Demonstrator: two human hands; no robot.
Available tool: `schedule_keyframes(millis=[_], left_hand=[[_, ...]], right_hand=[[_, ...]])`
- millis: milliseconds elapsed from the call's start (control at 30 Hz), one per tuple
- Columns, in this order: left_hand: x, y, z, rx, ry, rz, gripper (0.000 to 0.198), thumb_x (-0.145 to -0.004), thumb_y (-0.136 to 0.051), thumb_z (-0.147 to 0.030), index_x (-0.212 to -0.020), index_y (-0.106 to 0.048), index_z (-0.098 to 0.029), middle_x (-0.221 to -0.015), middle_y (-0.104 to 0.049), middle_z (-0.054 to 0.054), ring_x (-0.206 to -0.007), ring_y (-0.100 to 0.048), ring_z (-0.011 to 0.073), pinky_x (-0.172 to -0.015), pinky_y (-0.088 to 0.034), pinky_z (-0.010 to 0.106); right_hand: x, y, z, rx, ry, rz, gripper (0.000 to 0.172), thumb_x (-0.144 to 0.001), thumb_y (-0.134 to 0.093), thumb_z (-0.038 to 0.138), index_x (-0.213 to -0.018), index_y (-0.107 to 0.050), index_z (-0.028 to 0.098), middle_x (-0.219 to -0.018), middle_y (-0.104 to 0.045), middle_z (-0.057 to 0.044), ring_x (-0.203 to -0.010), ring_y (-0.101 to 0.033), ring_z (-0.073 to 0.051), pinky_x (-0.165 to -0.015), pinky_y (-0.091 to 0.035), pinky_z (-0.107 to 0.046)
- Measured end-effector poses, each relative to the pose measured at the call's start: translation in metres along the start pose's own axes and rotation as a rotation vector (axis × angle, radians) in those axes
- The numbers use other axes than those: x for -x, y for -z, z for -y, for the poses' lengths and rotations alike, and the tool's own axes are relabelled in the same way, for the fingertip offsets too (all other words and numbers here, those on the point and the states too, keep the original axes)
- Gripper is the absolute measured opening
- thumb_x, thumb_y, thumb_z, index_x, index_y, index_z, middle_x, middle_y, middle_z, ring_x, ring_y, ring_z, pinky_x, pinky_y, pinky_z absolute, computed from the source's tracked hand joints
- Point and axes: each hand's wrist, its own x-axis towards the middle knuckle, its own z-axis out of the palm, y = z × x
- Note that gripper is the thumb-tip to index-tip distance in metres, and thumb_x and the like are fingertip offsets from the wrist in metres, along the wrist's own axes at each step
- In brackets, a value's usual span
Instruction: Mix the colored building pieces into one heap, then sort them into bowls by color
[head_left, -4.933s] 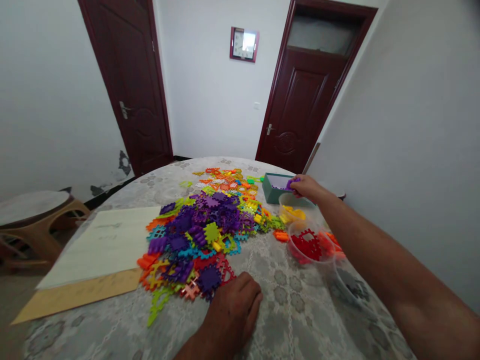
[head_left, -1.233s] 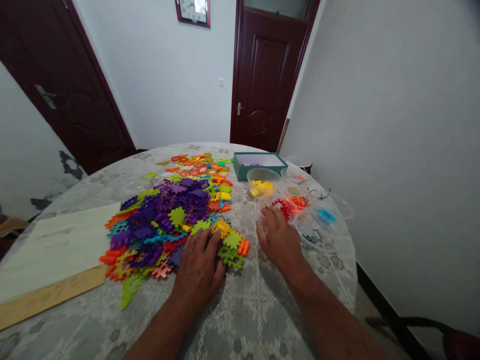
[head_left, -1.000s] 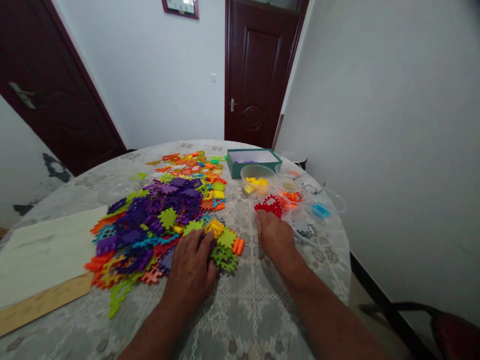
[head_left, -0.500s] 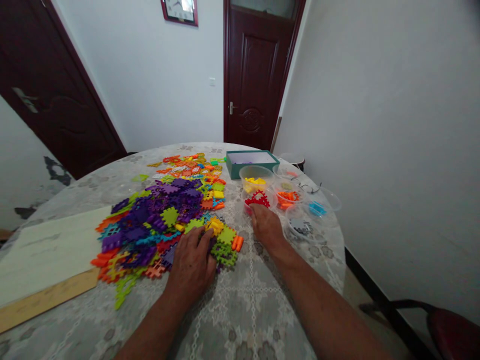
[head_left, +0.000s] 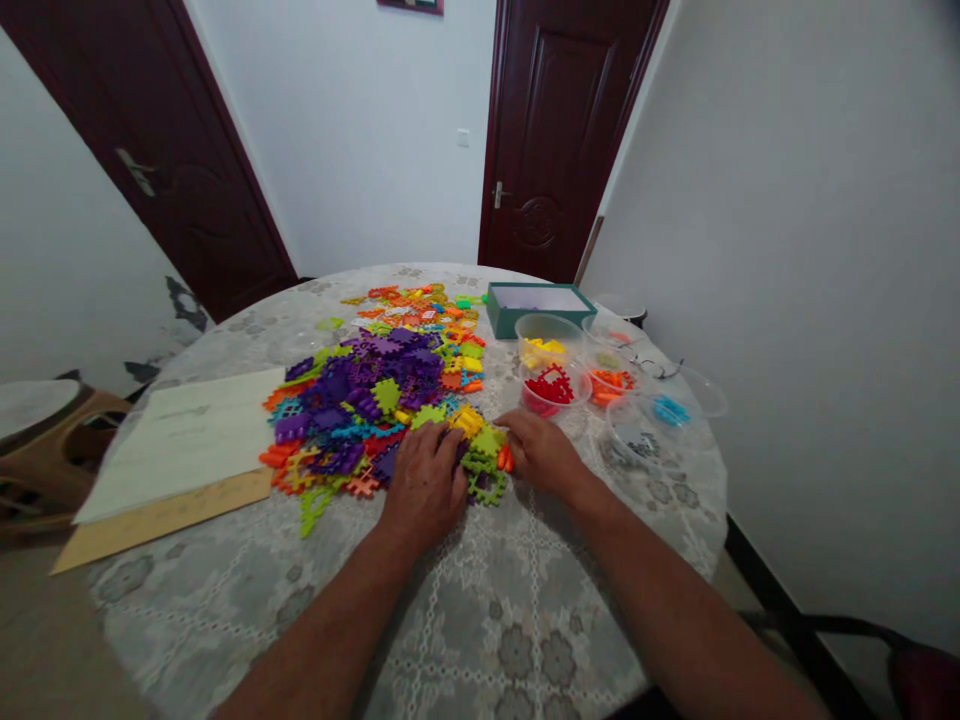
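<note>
My left hand [head_left: 430, 477] lies on the near edge of a big pile of plastic building pieces [head_left: 341, 385], its fingers stretched out over them. What is under the palm stays hidden. My right hand [head_left: 544, 452] is at the pile's right edge, fingers apart, beside orange peg-like pieces [head_left: 505, 458] and a light green toothed piece [head_left: 489, 440]; I see nothing held in it. Between the hands lie a yellow piece [head_left: 466, 418] and a green openwork piece [head_left: 486, 485]. Just beyond the right hand, a clear bowl [head_left: 581, 398] holds red pieces [head_left: 551, 385].
More clear bowls hold yellow pieces [head_left: 541, 352], orange pieces [head_left: 611, 385], blue pieces [head_left: 670, 410] and grey pieces [head_left: 637, 443]. Behind them stands a green box [head_left: 504, 318]. Glasses [head_left: 660, 366] rest near the bowls. At left lie a pale sheet [head_left: 202, 430] and a tan strip [head_left: 172, 510].
My right hand has come back from the bowl of red pieces to the pile's right edge. The left hand stays on the pile. The view has shifted, with the scene lying further right.
</note>
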Motion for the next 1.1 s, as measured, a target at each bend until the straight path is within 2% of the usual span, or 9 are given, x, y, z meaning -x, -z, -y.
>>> schedule_keyframes(millis=[100,233,400,500,600,767,800,933,1100], left_hand=[[0.001,0.001,-0.001,0.012,-0.014,0.003,0.044,-0.088,-0.058,-0.013,-0.132,-0.064,-0.018,-0.136,-0.061,0.016,-0.134,-0.053,0.0348,-0.119,-0.043,0.06],[0.002,-0.002,0.001,0.029,-0.057,0.027,0.037,-0.087,-0.063,-0.013,-0.122,-0.071,-0.023,-0.139,-0.061,0.014,-0.138,-0.051,0.0356,-0.119,-0.042,0.063],[-0.001,-0.005,0.007,0.078,-0.091,-0.03,0.018,-0.096,-0.063,-0.02,-0.108,-0.076,-0.022,-0.129,-0.067,0.013,-0.13,-0.056,0.0318,-0.115,-0.046,0.057],[-0.004,-0.003,0.008,0.12,-0.09,-0.06,0.018,-0.099,-0.059,-0.021,-0.108,-0.074,-0.021,-0.124,-0.07,0.012,-0.125,-0.059,0.0296,-0.112,-0.049,0.053],[-0.005,-0.001,0.008,0.147,-0.079,-0.057,0.019,-0.1,-0.056,-0.019,-0.109,-0.072,-0.02,-0.115,-0.073,0.011,-0.119,-0.061,0.0282,-0.109,-0.05,0.051],[-0.003,-0.002,0.008,0.162,-0.046,-0.036,0.018,-0.102,-0.054,-0.023,-0.108,-0.071,-0.02,-0.107,-0.074,0.01,-0.11,-0.064,0.0277,-0.102,-0.052,0.048],[-0.003,-0.003,0.009,0.161,-0.041,-0.03,0.018,-0.103,-0.054,-0.025,-0.109,-0.07,-0.02,-0.107,-0.074,0.01,-0.109,-0.065,0.0275,-0.1,-0.052,0.047],[-0.002,-0.009,0.012,0.132,-0.031,-0.037,0.022,-0.105,-0.052,-0.027,-0.114,-0.069,-0.019,-0.106,-0.075,0.011,-0.103,-0.066,0.0272,-0.096,-0.053,0.046],[-0.001,-0.011,0.016,0.111,-0.03,-0.042,0.027,-0.106,-0.051,-0.029,-0.122,-0.069,-0.017,-0.107,-0.076,0.012,-0.102,-0.066,0.0271,-0.094,-0.052,0.045]], right_hand=[[0.001,-0.005,-0.004,-0.019,0.001,0.037,0.039,-0.097,-0.059,0.018,-0.136,-0.065,0.012,-0.129,-0.07,-0.017,-0.123,-0.064,-0.024,-0.107,-0.05,-0.04],[0.001,-0.009,-0.004,-0.078,-0.041,0.105,0.044,-0.094,-0.069,0.027,-0.137,-0.066,0.016,-0.13,-0.07,-0.014,-0.122,-0.065,-0.024,-0.107,-0.05,-0.04],[-0.002,-0.014,-0.004,-0.14,-0.078,0.048,0.038,-0.09,-0.068,0.016,-0.128,-0.07,0.015,-0.122,-0.073,-0.012,-0.115,-0.067,-0.023,-0.105,-0.05,-0.039],[-0.004,-0.017,-0.005,-0.151,-0.089,0.018,0.039,-0.087,-0.068,0.013,-0.126,-0.071,0.016,-0.119,-0.074,-0.011,-0.112,-0.067,-0.023,-0.104,-0.05,-0.039],[-0.006,-0.017,-0.006,-0.145,-0.078,0.043,0.038,-0.088,-0.069,0.015,-0.126,-0.071,0.016,-0.113,-0.072,-0.01,-0.106,-0.067,-0.022,-0.099,-0.051,-0.037],[-0.006,-0.014,-0.004,-0.131,-0.106,0.064,0.019,-0.088,-0.068,0.015,-0.106,-0.073,0.017,-0.104,-0.069,-0.007,-0.099,-0.066,-0.02,-0.091,-0.052,-0.033],[-0.006,-0.014,-0.003,-0.126,-0.108,0.062,0.021,-0.088,-0.068,0.015,-0.108,-0.072,0.017,-0.106,-0.069,-0.007,-0.101,-0.066,-0.021,-0.092,-0.052,-0.033],[-0.003,-0.012,0.005,-0.049,-0.092,0.068,0.045,-0.09,-0.069,0.022,-0.135,-0.064,0.019,-0.124,-0.068,-0.011,-0.115,-0.065,-0.023,-0.099,-0.051,-0.034],[-0.001,-0.011,0.016,0.05,-0.13,0.121,0.031,-0.094,-0.069,0.034,-0.122,-0.069,0.022,-0.12,-0.067,-0.01,-0.106,-0.067,-0.023,-0.089,-0.052,-0.031]])
